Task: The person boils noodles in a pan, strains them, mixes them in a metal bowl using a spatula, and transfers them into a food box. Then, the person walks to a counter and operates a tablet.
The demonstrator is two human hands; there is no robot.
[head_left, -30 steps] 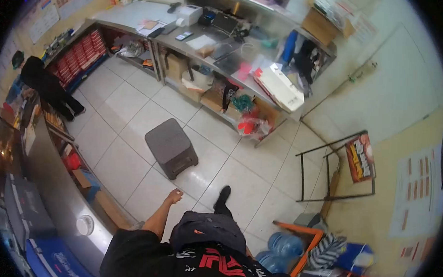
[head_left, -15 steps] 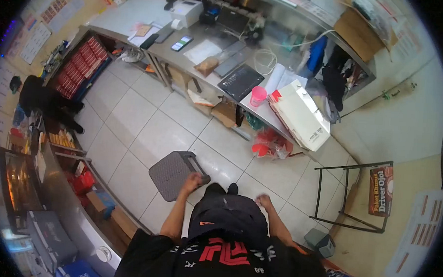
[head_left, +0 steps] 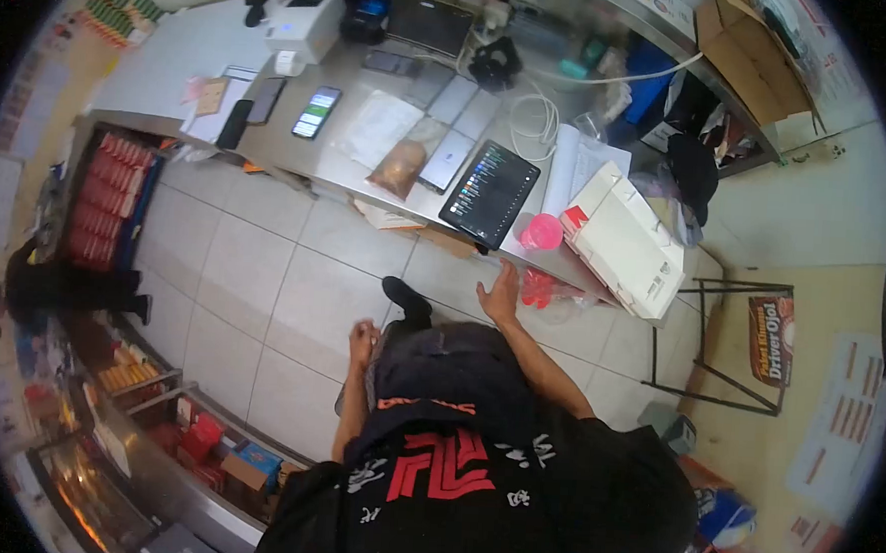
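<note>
My right hand (head_left: 499, 294) is raised near the counter's front edge, just below the pink cup (head_left: 540, 233), its fingers apart and nothing in them. Lower and to the left, my left hand (head_left: 362, 342) hangs over the floor with curled fingers; whether they hold anything is too small to tell. On the metal counter a black tablet (head_left: 489, 196) lies beside the cup, with a white box (head_left: 625, 241) to the right. Further left are a bag with brown contents (head_left: 399, 168), several phones, and one phone with a lit screen (head_left: 315, 113).
A person in dark clothes (head_left: 71, 292) bends at the far left, near shelves of red boxes (head_left: 106, 204). A black metal frame with a sign (head_left: 769, 341) stands at the right. Cardboard boxes (head_left: 247, 472) fill the lower-left shelf. A white printer (head_left: 305, 26) sits on the counter.
The counter is now closer, and the grey stool has gone out of view. My right hand has moved up toward the counter edge. My left hand is no longer beside the stool.
</note>
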